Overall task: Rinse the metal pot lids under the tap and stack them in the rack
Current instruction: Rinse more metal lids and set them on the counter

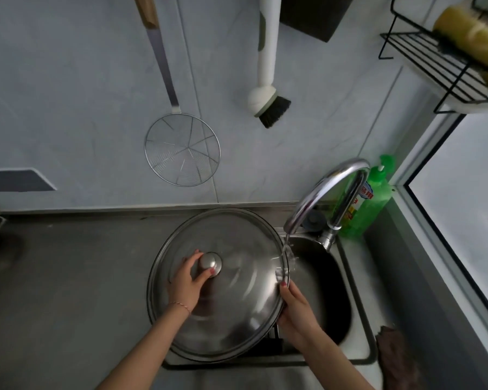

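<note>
Metal pot lid (237,291), large and domed, at lower centre of the frame, tilted over the left rim of the sink (358,299), right edge under the running stream. Left hand (190,280) at centre of the lid, fingers curled round the knob (210,263), clenched on it; thin bracelet (181,304) at the wrist. Right hand (295,305) at the lid's right edge, thumb over the rim, fingers wrapped beneath, grasping the lid. Tap (330,192) arching at right of centre, spout just above the lid's upper right edge, water (286,254) falling onto the rim beside the right thumb. Green dish soap bottle (375,198) just behind the tap, against the wall corner. Brown cloth (392,353) at lower right, lying on the sink's right ledge. Grey counter (68,277) filling lower left. On the wall above: wire skimmer (182,150) hanging at upper centre left, wooden handle at top; white dish brush (268,102) with dark bristles hanging at upper centre. Black wire shelf (423,52) at upper right, yellow sponge (468,32) resting on it. Only 1 lid in view.
</note>
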